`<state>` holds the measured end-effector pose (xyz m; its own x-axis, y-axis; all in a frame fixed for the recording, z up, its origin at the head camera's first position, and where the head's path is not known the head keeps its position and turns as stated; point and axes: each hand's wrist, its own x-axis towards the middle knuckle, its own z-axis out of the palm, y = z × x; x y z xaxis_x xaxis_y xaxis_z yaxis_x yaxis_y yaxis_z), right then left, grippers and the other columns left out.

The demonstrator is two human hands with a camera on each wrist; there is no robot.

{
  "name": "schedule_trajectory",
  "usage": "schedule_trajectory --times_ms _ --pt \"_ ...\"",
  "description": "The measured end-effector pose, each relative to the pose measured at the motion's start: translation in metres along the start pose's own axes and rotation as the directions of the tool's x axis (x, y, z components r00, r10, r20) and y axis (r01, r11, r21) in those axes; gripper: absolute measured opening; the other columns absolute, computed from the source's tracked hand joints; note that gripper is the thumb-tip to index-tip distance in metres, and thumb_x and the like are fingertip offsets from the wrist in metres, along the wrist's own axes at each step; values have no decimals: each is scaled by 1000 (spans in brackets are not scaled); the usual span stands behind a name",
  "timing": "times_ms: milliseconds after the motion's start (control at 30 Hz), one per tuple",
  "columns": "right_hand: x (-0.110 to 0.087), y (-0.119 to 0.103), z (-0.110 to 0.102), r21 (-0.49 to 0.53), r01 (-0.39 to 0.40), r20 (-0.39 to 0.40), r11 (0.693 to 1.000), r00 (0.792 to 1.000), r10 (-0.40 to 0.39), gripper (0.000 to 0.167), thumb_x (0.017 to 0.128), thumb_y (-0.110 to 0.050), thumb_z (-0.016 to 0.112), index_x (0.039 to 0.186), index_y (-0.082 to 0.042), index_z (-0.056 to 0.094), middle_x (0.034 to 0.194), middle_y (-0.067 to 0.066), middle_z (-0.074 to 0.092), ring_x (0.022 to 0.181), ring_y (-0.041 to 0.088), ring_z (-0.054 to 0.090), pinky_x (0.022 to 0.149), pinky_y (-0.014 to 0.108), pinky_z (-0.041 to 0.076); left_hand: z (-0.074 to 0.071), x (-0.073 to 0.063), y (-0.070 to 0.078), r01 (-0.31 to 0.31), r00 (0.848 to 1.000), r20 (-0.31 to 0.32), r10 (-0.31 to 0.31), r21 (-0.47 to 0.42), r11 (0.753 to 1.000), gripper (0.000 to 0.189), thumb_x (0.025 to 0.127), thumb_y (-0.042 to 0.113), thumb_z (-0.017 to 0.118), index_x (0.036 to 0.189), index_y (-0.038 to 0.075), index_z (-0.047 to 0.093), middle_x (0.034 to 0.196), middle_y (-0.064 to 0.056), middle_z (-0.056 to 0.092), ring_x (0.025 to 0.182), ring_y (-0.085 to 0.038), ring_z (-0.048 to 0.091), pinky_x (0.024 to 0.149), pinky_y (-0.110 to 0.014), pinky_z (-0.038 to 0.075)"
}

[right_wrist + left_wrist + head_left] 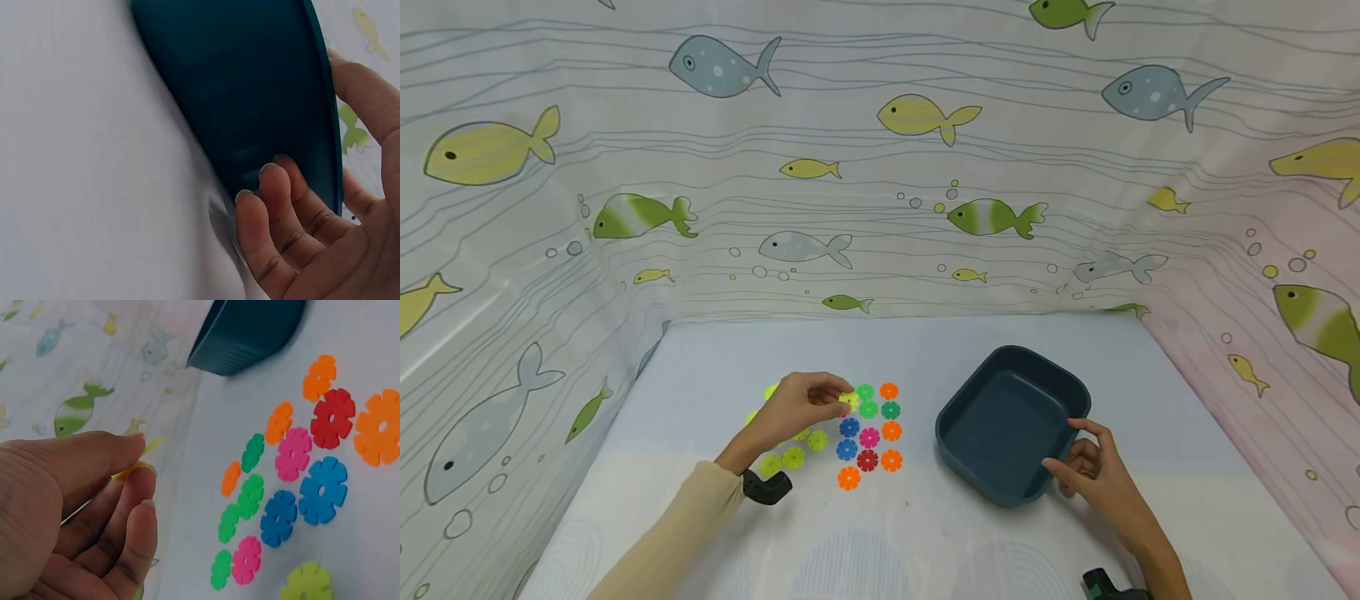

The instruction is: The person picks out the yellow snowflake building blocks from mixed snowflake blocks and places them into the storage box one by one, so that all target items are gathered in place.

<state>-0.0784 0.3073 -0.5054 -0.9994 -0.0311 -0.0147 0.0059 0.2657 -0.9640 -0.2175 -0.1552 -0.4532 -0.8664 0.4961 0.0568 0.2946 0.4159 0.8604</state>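
Note:
My left hand (797,406) pinches a yellow notched plastic disc (850,402) between thumb and fingertips. In the left wrist view that yellow disc (153,445) shows edge-on, mostly covered by the fingers. Below and around this hand lie flower-shaped discs, among them a blue disc (847,450), a pink disc (869,437) and a red disc (867,460). On the right, my right hand (1097,475) grips the rim of a dark teal bin (1000,417). Up close, its lower fingertips (275,181) press the bin's outer wall (244,87).
Several yellow-green discs (793,457) lie left of the rows, partly behind the left hand. Orange discs (891,431) line the right side of the rows, with green discs (868,408) at the back. A fish-patterned sheet (880,208) stands behind and beside the white table (917,533).

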Motion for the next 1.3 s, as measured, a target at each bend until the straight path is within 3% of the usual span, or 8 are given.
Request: schedule_trajectory --times_ms 333,433,533,700,1300 --pt "0 0 0 -6 -19 0 1000 1000 19 77 100 -19 71 154 -15 18 100 23 57 74 37 63 71 40 56 16 19 13 -5 999 51 7 -49 999 25 92 28 80 116 20 75 100 1 72 90 -22 68 76 -33 59" --pt "1 0 0 -5 -17 2 1000 1000 17 76 100 -19 71 154 -15 17 100 23 56 74 37 63 71 40 56 20 24 17 -6 998 62 11 -69 998 24 92 29 80 115 22 75 99 0 73 90 -23 68 79 -44 60" --pt "1 0 -1 -4 -13 1 1000 1000 13 76 100 -18 71 154 -14 17 100 23 56 74 37 62 71 40 56 24 30 20 -26 996 78 33 -84 996 23 93 27 79 115 22 75 101 1 73 91 -23 68 82 -46 59" --pt "0 0 0 1 -7 5 1000 1000 7 76 100 -17 70 154 -13 17 100 24 56 74 37 62 70 40 56 31 39 24 -61 992 101 72 -102 993 23 94 27 78 116 20 75 104 2 73 94 -22 67 81 -37 59" --pt "-1 2 -1 2 -1 1 1000 1000 1 76 100 -15 70 154 -13 17 100 24 56 74 37 63 69 40 57 56 60 49 -108 980 152 130 -147 983 23 93 25 79 115 19 75 102 1 73 93 -21 68 81 -35 58"
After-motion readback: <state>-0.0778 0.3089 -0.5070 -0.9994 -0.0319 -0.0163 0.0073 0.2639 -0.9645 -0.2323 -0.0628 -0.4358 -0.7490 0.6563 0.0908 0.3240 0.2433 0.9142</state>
